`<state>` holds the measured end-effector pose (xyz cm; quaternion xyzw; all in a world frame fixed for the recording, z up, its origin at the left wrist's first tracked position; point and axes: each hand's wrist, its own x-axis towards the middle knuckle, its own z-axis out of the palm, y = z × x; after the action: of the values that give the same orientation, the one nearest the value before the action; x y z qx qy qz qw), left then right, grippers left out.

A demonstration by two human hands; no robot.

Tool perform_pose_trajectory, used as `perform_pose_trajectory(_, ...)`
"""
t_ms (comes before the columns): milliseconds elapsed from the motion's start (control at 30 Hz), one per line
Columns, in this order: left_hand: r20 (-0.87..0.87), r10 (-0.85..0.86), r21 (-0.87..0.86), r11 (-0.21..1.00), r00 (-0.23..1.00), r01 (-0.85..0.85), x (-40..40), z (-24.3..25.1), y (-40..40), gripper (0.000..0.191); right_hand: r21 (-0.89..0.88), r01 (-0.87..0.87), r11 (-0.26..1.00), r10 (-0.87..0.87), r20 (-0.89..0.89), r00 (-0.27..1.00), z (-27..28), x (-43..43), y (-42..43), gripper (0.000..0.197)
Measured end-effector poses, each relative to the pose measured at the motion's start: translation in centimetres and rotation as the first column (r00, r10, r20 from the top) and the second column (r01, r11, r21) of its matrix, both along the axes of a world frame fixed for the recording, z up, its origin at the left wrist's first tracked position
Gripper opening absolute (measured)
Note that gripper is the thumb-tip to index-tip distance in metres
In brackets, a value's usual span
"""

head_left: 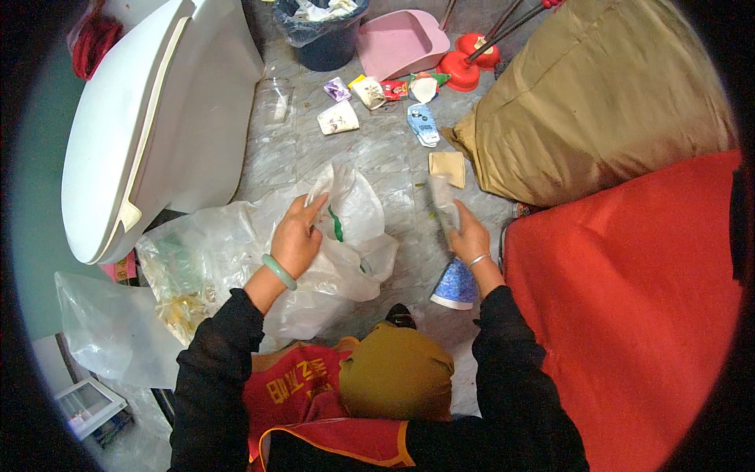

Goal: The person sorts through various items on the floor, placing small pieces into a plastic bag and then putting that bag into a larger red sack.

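My left hand [298, 233], with a green bangle at the wrist, grips the rim of a large translucent plastic bag [365, 206] that lies spread on the floor. Through its mouth something green shows. My right hand [470, 233] holds a blurred, pale, see-through item [443, 203], perhaps a plastic cup or wrapper. Just beyond that hand lies a tan folded piece [446, 165], and below it a blue patterned paper cup [457, 286]. Farther off are a flattened light blue packet [422, 125], a white printed paper cup [338, 118], a second printed cup [368, 92] and a purple wrapper [337, 89].
A white toilet [194, 118] stands at left, a clear plastic container [274, 101] beside it. At the back are a dark bin [327, 53], a pink dustpan [401, 44] and red plungers [459, 71]. A brown covered bulk [590, 106] and red cloth [619, 283] flank the right.
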<state>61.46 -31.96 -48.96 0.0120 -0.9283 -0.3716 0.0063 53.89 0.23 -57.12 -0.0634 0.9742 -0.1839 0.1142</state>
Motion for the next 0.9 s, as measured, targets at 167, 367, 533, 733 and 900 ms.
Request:
perform_pose_trajectory(167,-0.055,-0.02,0.049,0.999,0.998,0.023,1.6,1.1,1.8,0.058,-0.298,-0.682,0.668,0.711,-0.017,0.703,5.5,1.7,-11.0,0.05)
perform_pose_trajectory(367,-0.158,-0.087,0.076,0.992,0.984,0.1,4.1,4.1,3.6,0.059,-0.722,-0.517,0.461,0.766,0.03,0.642,-0.2,6.0,-20.1,0.035)
perform_pose_trajectory(533,-0.158,-0.009,-0.004,1.0,0.987,0.008,4.1,2.0,1.2,0.061,-0.543,-0.599,0.588,0.767,0.14,0.626,-1.0,6.8,-21.8,0.032)
perform_pose_trajectory(733,-0.106,0.181,0.113,0.979,0.978,-0.169,3.2,2.0,-2.0,0.06,-0.681,-0.272,0.68,0.401,0.036,0.915,-2.3,2.0,-16.0,0.026)
perform_pose_trajectory(900,-0.044,0.204,0.114,0.974,0.978,-0.197,2.9,0.9,-2.9,0.059,-0.398,0.435,0.808,-0.552,-0.253,0.795,-7.9,-5.9,2.4,0.027)
